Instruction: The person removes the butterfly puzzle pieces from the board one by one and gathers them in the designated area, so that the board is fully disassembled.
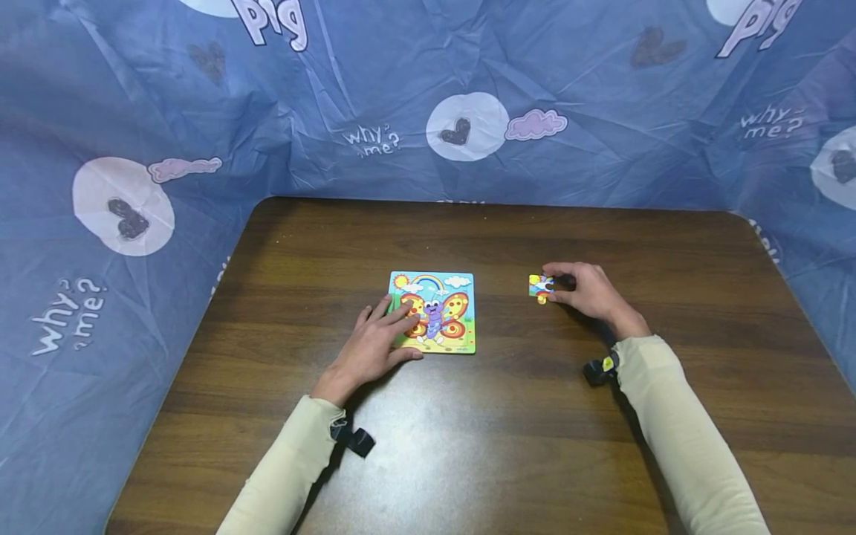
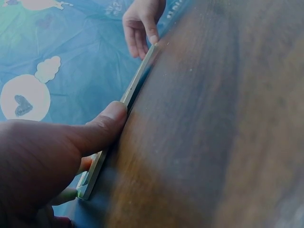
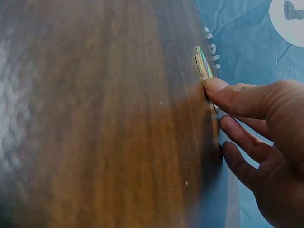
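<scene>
A square butterfly jigsaw puzzle (image 1: 461, 338) lies flat on the table, with a sun, rainbow and clouds along its top. The left hand (image 1: 376, 338) rests on its left side, fingers spread over the picture and thumb along the near edge, as the left wrist view also shows with the thumb (image 2: 111, 116) against the board's side. To the right, apart from the board, the right hand (image 1: 591, 291) pinches a small puzzle piece (image 1: 537, 286) between thumb and forefinger. In the right wrist view the puzzle piece (image 3: 204, 64) lies low at the tabletop; its far side is hidden.
The brown wooden table (image 1: 495, 446) extends around both hands. A blue printed cloth (image 1: 374, 82) hangs behind and beside it. Dark wrist cameras are strapped to the left wrist (image 1: 351, 438) and right wrist (image 1: 600, 369).
</scene>
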Demonstrator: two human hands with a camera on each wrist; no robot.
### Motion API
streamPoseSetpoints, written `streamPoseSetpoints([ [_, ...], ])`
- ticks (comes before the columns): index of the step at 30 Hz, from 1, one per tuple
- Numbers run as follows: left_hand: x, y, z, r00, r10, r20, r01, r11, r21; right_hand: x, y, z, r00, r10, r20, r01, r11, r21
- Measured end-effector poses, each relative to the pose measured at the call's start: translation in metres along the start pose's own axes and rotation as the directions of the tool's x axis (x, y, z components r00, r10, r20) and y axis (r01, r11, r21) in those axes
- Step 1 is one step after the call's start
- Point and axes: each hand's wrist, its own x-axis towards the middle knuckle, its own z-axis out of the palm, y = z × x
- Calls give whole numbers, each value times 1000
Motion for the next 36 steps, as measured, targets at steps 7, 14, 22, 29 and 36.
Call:
streamPoseSetpoints([
  [7,0,-1,0,1000,-10,6,10,1000,-4,1,-1,-2,999,18,28,-18,1000,14],
  [14,-1,-1,0,1000,-18,15,18,1000,-6,6,-8,-9,1000,-2,18,2,1000,14],
  [22,0,-1,-1,1000,-14,21,15,1000,-4,22,-35,-5,999,-37,17,36,998,46],
  [29,1,-1,-1,1000,-6,16,6,1000,0,41,-68,12,995,-82,48,79,995,61],
  [36,0,-1,-1,1000,6,5,-6,1000,2,58,-102,34,984,-125,124,117,991,70],
])
